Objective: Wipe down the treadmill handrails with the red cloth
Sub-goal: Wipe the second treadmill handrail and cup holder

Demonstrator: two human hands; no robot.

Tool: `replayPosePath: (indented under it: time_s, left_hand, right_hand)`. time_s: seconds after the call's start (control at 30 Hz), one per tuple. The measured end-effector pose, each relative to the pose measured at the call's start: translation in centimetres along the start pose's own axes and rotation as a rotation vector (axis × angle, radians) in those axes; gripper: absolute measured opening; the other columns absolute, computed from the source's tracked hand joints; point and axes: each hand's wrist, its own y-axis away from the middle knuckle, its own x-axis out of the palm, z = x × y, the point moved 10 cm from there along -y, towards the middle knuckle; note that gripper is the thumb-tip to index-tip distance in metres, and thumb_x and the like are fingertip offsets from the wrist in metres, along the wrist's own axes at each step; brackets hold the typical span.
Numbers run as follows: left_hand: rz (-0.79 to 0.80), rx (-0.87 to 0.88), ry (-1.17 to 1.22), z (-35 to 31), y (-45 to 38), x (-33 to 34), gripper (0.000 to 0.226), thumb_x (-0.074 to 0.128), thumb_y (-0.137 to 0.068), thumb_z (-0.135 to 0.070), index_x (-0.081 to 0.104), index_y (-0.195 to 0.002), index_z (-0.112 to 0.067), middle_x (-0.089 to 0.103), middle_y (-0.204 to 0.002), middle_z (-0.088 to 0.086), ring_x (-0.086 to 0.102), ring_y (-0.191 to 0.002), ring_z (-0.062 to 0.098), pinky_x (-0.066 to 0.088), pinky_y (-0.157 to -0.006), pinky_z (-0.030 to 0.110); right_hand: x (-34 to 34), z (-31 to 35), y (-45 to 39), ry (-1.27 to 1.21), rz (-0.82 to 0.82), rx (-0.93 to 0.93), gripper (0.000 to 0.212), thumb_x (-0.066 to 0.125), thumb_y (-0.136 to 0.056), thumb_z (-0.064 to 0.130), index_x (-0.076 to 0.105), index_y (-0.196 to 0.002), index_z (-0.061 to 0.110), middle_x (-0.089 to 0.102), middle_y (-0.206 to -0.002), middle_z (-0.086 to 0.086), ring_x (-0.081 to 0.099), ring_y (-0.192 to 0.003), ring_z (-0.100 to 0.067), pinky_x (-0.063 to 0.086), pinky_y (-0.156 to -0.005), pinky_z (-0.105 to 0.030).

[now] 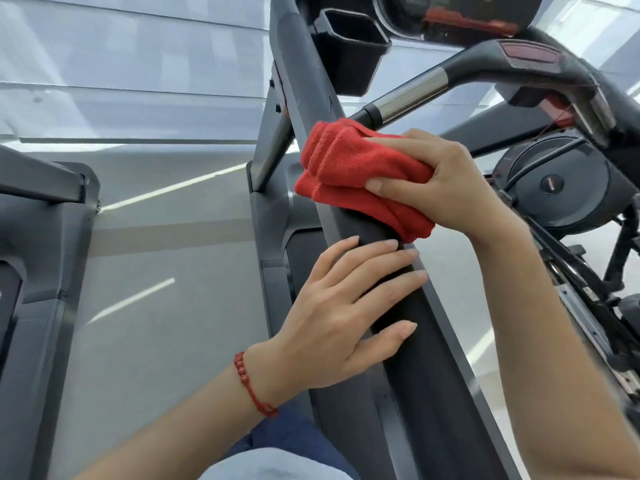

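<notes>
Right hand [446, 181] grips folded cloth [349, 171], pressing it on rail [408, 341] far of left hand [346, 306]. Left fingers [388, 265] lie flat, open on rail (likely steadying). Wiping underway.

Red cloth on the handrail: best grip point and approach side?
Grip the folded red cloth across its thick bunched middle, coming from above and the right as the right hand does: it drapes over the handrail, so thumb and fingers can wrap both sides.
</notes>
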Motion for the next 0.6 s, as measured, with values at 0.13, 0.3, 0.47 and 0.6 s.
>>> replayPosePath:
  time_s: [0.13, 0.3, 0.47, 0.6]
  left_hand:
    - [0.01, -0.009, -0.032, 2.4, -1.3, -0.4, 0.037, 0.042, -0.098, -0.03, 0.063, -0.116, -0.005, 0.058, -0.126, 0.011, 0.048, -0.123, 0.025, 0.038, -0.099, 0.048]
    - [0.047, -0.002, -0.073, 3.6, -1.9, 0.2, 0.041, 0.038, -0.099, -0.033, 0.067, -0.113, -0.007, 0.059, -0.125, 0.011, 0.049, -0.123, 0.025, 0.036, -0.102, 0.048]
    - [0.035, -0.018, -0.079, 5.3, -2.8, -0.6, 0.04, 0.039, -0.099, -0.032, 0.067, -0.112, -0.007, 0.059, -0.125, 0.011, 0.05, -0.122, 0.024, 0.037, -0.1, 0.049]
    - [0.047, 0.045, -0.067, 5.8, -3.3, -0.6, 0.04, 0.04, -0.098, -0.032, 0.069, -0.11, -0.006, 0.06, -0.124, 0.011, 0.052, -0.119, 0.024, 0.039, -0.098, 0.045]
  right_hand:
    - [0.3, -0.1, -0.4, -0.047, 0.074, -0.028, 0.045, 0.068, -0.069, 0.044, 0.057, -0.113, 0.041, 0.062, -0.104, 0.008, 0.058, -0.098, -0.006, 0.046, -0.091, -0.029]
    - [0.5, -0.7, -3.1, -0.071, -0.026, -0.013, 0.042, 0.069, -0.072, 0.043, 0.058, -0.112, 0.043, 0.063, -0.1, -0.004, 0.059, -0.094, -0.011, 0.047, -0.09, -0.034]
    - [0.6, -1.0, -3.5, -0.044, -0.03, -0.031, 0.047, 0.069, -0.072, 0.042, 0.057, -0.117, 0.035, 0.062, -0.103, -0.005, 0.058, -0.096, -0.011, 0.046, -0.09, -0.028]
    - [0.8, -1.1, -4.4, -0.06, 0.025, -0.051, 0.049, 0.07, -0.07, 0.042, 0.058, -0.117, 0.035, 0.062, -0.098, -0.001, 0.058, -0.09, -0.008, 0.044, -0.085, -0.02]
